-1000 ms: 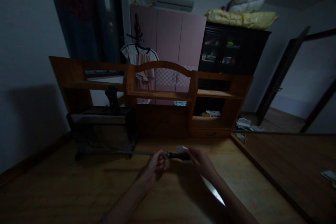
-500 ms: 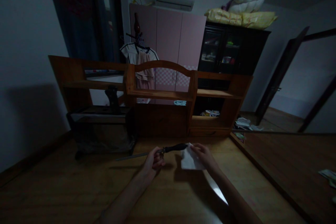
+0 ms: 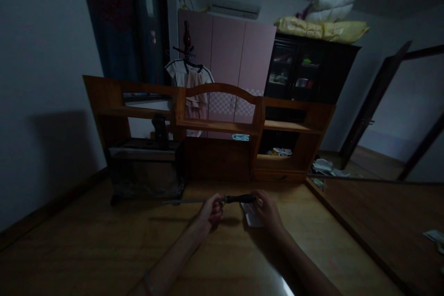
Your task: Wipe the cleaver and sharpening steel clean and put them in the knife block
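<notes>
My left hand [image 3: 212, 209] is closed around the sharpening steel [image 3: 240, 199] just in front of its dark handle. The thin grey rod points left and lies nearly level above the wooden surface. My right hand [image 3: 265, 210] pinches a white tissue [image 3: 253, 216] at the handle's far right end. Part of the tissue hangs below the handle, and the fingers hide the rest. Both hands are close together, with the handle between them.
A dark box-shaped holder [image 3: 145, 173] with a black handle sticking up stands at left on the wooden surface [image 3: 194, 259]. Behind is a wooden shelf unit [image 3: 218, 124]. A raised wooden edge [image 3: 347, 222] runs along the right.
My right hand has moved onto the handle's end with the tissue, which now hangs lower and shows less. The steel has turned closer to level. The view has shifted slightly.
</notes>
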A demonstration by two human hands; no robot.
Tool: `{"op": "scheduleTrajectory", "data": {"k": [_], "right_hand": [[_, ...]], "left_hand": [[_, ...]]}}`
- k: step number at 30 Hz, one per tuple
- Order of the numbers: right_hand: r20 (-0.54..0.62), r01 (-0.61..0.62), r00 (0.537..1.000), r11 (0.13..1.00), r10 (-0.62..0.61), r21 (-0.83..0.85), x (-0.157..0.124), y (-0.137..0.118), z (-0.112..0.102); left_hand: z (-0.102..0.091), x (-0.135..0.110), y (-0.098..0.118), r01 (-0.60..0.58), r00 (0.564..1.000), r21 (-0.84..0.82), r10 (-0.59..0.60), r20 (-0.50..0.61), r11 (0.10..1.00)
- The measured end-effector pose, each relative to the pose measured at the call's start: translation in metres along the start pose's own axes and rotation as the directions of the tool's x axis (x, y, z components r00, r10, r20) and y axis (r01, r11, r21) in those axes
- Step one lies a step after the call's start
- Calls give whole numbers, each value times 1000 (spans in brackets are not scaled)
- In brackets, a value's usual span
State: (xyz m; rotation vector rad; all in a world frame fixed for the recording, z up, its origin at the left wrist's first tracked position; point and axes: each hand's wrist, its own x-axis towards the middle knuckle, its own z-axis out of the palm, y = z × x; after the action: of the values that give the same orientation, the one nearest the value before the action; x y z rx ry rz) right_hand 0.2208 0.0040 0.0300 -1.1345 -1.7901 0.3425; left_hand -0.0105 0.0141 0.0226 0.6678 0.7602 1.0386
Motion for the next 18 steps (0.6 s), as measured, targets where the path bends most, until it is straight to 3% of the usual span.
{"op": "scheduleTrajectory", "data": {"k": [3,5,7,9,11,15,18], "right_hand": [[-54,39,998,999,-38,20,2,-12,-3],[-34,16,999,993,-12,119,3,-21,-4],[102,-86,993,940,55,330,3,-32,0],[288,-233,954,816,86,529,1,-45,5],[391,-335,915,720,97,607,-1,-61,10],[302,-330,937,730,176,598,0,-91,18],[165,-268,963,736,212,622,10,-110,19]], "left_hand": [[3,-4,1,5,1000,-62,-5,-1,998],[5,-7,2,5,1000,-93,-5,7,996],[7,-10,6,8,1000,-118,-5,25,993],[10,-13,10,11,999,-132,-6,35,991],[12,-16,13,2,1000,-137,2,31,991],[16,-22,16,-45,999,-122,46,2,992],[19,-27,17,-209,978,16,209,7,978]]}}
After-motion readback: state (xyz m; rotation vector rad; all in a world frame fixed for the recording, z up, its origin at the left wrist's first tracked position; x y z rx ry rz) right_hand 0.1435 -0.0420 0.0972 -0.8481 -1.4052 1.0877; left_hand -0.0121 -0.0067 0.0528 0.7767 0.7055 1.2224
